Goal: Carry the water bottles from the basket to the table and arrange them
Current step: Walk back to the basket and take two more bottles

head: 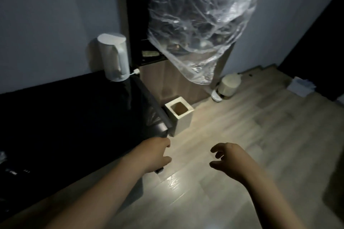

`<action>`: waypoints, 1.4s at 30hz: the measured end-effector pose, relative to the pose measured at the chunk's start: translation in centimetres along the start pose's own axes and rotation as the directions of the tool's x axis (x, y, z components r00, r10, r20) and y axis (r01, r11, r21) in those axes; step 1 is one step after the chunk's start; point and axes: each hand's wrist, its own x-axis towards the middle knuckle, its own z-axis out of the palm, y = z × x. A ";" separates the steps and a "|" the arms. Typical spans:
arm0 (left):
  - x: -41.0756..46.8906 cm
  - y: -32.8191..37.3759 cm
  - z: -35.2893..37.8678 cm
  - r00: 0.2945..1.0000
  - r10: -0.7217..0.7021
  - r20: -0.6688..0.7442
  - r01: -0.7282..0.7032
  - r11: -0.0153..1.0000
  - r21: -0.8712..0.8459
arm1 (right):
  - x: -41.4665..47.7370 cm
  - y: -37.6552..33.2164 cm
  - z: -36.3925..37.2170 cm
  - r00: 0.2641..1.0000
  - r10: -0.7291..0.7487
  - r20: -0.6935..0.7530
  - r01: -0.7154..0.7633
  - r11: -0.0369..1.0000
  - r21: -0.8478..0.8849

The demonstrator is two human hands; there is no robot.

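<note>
left hand [155, 156] empty, loosely curled, by black table [74, 117] corner | right hand [229, 160] empty, loose, over floor [242, 117] | hands apart | bottles, basket not in view | white kettle [113, 55] 11 o'clock | likely next: locate basket, grip bottles mid-body

I see a glossy black table [74, 117], a smooth matt white kettle [113, 55], crinkled clear plastic wrap [201, 24] catching glare, and a wood-grain floor [242, 135] with a soft sheen.

Bare floor [242, 135] lies open on the right; the dark table [74, 117] and a white bin [179, 117] block the left.
</note>
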 end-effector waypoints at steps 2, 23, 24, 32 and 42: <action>0.8 3.4 1.5 0.999 0.030 0.027 -0.030 1.000 0.010 | -1.5 3.7 -0.8 0.999 0.045 -0.031 -0.044 0.999 0.032; 14.9 27.4 8.8 0.884 0.412 0.221 -0.448 0.881 0.150 | -5.0 26.7 -7.9 0.897 0.410 -0.169 -0.352 0.890 0.288; 16.3 28.0 8.6 0.878 0.424 0.222 -0.460 0.876 0.147 | -4.1 27.3 -8.5 0.890 0.422 -0.174 -0.361 0.884 0.296; 28.4 32.7 4.1 0.830 0.519 0.204 -0.555 0.807 0.204 | 4.1 30.0 -15.3 0.829 0.507 -0.237 -0.416 0.841 0.347; 40.9 39.5 2.8 0.777 0.559 0.289 -0.622 0.750 0.224 | 13.1 35.9 -20.9 0.804 0.559 -0.204 -0.455 0.798 0.396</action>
